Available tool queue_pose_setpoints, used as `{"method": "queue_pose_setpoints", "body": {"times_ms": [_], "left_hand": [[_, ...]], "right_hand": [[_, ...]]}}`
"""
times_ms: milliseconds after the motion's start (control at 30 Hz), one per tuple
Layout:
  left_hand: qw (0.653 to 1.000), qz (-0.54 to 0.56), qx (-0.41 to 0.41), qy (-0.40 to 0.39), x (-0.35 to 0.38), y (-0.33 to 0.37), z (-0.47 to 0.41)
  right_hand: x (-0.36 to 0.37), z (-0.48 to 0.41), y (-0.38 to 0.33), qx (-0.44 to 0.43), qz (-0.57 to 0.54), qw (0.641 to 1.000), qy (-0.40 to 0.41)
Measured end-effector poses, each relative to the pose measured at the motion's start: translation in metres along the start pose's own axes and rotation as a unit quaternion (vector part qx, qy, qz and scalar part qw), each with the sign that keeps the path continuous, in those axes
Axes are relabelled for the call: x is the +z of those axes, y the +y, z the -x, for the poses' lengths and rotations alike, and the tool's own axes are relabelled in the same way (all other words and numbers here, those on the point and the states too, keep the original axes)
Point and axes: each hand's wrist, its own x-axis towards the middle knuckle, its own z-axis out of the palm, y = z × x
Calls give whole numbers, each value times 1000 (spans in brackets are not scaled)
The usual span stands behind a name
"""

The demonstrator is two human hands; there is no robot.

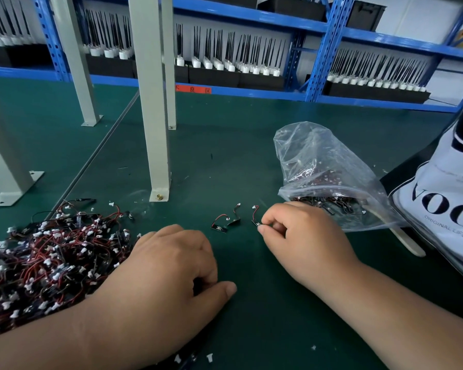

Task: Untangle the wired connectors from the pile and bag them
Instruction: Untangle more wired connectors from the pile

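While three separated wired connectors (219, 223) lie on the green surface (251, 161), the rightmost connector (255, 215) is pinched at its black end by the right hand's (302, 236) fingers (265, 228), just before the one clear bag (326, 169). The left hand (166, 265) rests beside the single tangled pile (46, 257), fingers curled under; what they hold cannot be told.

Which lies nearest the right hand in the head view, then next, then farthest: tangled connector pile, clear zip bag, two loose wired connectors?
1. Clear zip bag, directly behind the right hand, which pinches another wired connector.
2. Two loose wired connectors, just to its left.
3. Tangled connector pile, far left, past the left hand.
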Motion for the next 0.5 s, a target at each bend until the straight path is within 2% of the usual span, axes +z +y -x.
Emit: {"method": "queue_pose_setpoints", "body": {"times_ms": [367,500], "left_hand": [[999,-13,11,-48,-5,5,3],[999,-9,12,-41,-4,4,1]], "right_hand": [[2,0,1,5,32,999,-44],[3,1,1,-6,49,997,-62]]}}
